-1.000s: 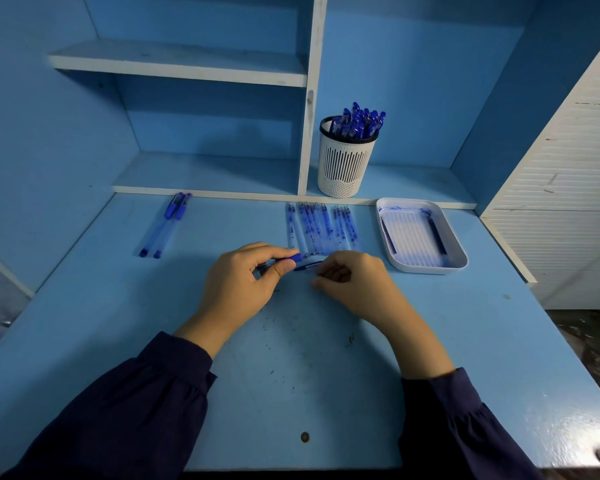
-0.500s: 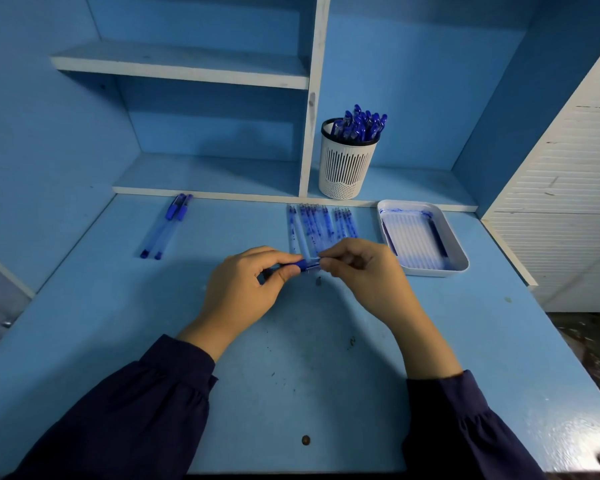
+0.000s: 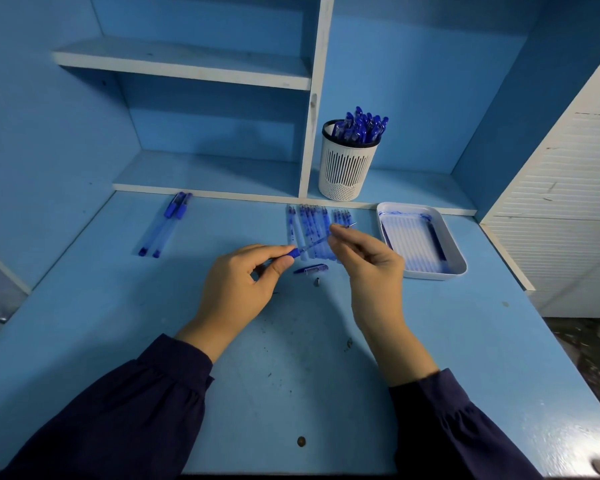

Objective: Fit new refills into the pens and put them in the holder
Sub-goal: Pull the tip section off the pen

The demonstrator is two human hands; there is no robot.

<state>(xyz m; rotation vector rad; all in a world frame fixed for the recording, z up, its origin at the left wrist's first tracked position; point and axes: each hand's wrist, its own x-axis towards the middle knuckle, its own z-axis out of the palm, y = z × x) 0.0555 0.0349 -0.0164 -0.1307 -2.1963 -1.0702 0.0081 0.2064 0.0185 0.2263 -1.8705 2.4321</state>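
Right hand (image 3: 368,258), pinching the thin refill (image 3: 317,241), has drawn up and away from the left hand (image 3: 243,285) gripping the pen barrel (image 3: 291,253), so the spent refill seems nearly out.

The left hand (image 3: 243,285) curls round the pen (image 3: 293,252), hiding all but its blue grip end. The thin refill (image 3: 312,244) pinched by the right hand (image 3: 368,258) disappears behind the fingers midway. That hand also covers part of the refill row (image 3: 309,226). The holder (image 3: 347,168) wall hides the lower parts of the standing pens (image 3: 361,128). A small dark piece (image 3: 316,281) on the desk (image 3: 291,375) is too small to identify. Both sleeves (image 3: 118,420) run off the bottom edge.
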